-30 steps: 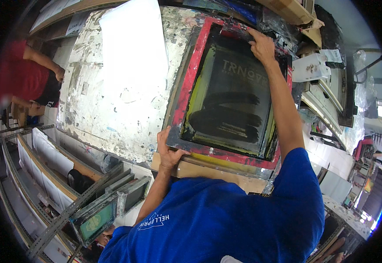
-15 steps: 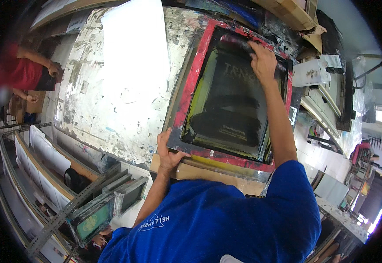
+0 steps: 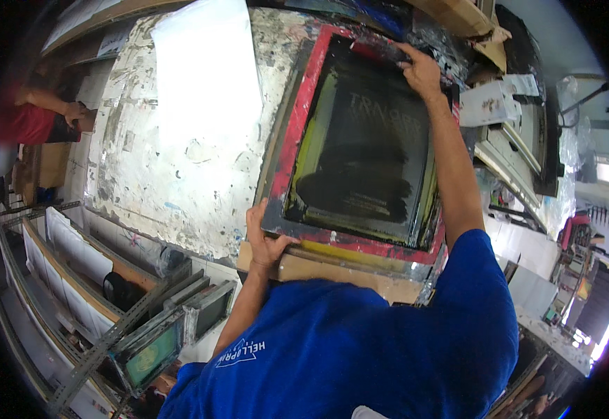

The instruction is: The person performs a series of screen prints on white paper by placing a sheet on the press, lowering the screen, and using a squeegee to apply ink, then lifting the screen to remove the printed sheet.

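In front of me lies a screen-printing frame [image 3: 301, 133] with red, ink-stained bars. Its mesh [image 3: 360, 157] is coated with dark ink, and faint lettering shows through near the far end. My right hand [image 3: 421, 73] reaches across to the far bar, fingers closed on a squeegee [image 3: 376, 49] with a reddish, ink-smeared handle. The squeegee lies along the far end of the frame; its blade is hidden. My left hand [image 3: 266, 241] grips the near left corner of the frame, thumb along the front bar and fingers around the side.
Left of the frame, a white sheet [image 3: 206, 77] lies on a paint-spotted table [image 3: 119, 150]. Beyond that table is another person in red [image 3: 35, 126]. Racks [image 3: 74, 269] and smaller screens [image 3: 154, 356] stand at lower left. Cardboard [image 3: 458, 17] and plastic crowd the far right.
My right hand has moved farther away with the squeegee, up to the far bar. My left hand keeps its hold on the corner. The view has shifted slightly.
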`<move>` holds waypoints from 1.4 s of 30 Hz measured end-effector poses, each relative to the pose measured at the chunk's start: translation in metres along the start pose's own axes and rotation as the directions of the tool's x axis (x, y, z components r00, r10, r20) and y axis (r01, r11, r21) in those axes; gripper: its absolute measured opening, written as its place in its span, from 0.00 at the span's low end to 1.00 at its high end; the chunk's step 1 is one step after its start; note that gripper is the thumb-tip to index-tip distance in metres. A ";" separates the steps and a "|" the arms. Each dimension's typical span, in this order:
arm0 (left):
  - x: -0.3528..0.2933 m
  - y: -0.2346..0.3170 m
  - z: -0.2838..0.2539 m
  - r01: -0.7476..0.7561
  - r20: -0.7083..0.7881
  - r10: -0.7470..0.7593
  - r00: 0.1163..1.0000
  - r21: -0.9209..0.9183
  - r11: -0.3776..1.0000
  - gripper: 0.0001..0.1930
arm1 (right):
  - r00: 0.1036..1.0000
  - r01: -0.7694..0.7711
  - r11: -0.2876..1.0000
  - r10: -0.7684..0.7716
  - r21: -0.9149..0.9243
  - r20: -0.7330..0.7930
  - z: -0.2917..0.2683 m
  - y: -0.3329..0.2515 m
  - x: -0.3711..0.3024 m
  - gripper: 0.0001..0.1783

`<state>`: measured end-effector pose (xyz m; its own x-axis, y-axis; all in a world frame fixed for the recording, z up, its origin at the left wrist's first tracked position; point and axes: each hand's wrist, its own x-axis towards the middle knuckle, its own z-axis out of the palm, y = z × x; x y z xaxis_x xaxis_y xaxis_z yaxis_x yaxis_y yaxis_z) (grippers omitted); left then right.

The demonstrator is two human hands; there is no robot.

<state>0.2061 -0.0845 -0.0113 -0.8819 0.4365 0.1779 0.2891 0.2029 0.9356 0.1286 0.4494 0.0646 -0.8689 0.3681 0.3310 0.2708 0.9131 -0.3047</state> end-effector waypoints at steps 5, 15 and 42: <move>0.004 0.003 -0.002 0.011 0.033 -0.011 0.999 0.003 1.000 0.54 | 0.962 -0.268 0.905 0.269 0.330 0.044 -0.050 -0.003 -0.046 0.28; 0.004 0.006 0.000 0.005 0.000 -0.005 1.000 -0.056 0.998 0.54 | 0.839 -0.544 0.595 0.376 0.591 0.394 -0.121 -0.147 -0.216 0.31; 0.010 0.007 -0.006 -0.121 0.026 0.118 0.993 0.195 0.973 0.51 | 0.936 -0.034 0.998 0.010 0.061 0.353 -0.081 -0.221 -0.268 0.47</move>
<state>0.1975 -0.0836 -0.0011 -0.8318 0.4797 0.2793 0.4605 0.3152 0.8298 0.3346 0.1629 0.1158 -0.9565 0.2917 -0.0087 0.2742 0.8880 -0.3692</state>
